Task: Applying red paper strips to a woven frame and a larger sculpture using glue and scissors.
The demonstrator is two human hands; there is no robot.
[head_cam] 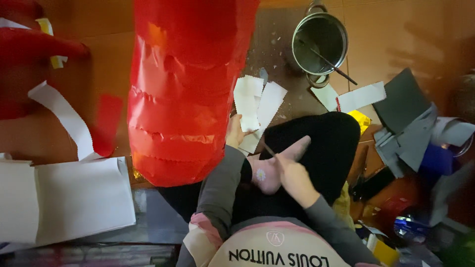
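Note:
I sit cross-legged on the floor, with a pink sock [277,168] showing on my black trousers. My left hand [234,131] holds the lower end of a white paper strip [247,101] with a zigzag edge. A second white strip [269,106] lies beside it. My right hand [292,174] grips a thin stick or brush [267,148] whose tip points towards the strips. A large red paper-covered cylinder [183,89] with layered fringed bands stands just left of my left hand.
A metal pot [319,42] with a thin stick in it stands at the back right. White sheets [74,198] lie at the left. More white strips [361,96], grey card [405,118] and coloured clutter fill the right.

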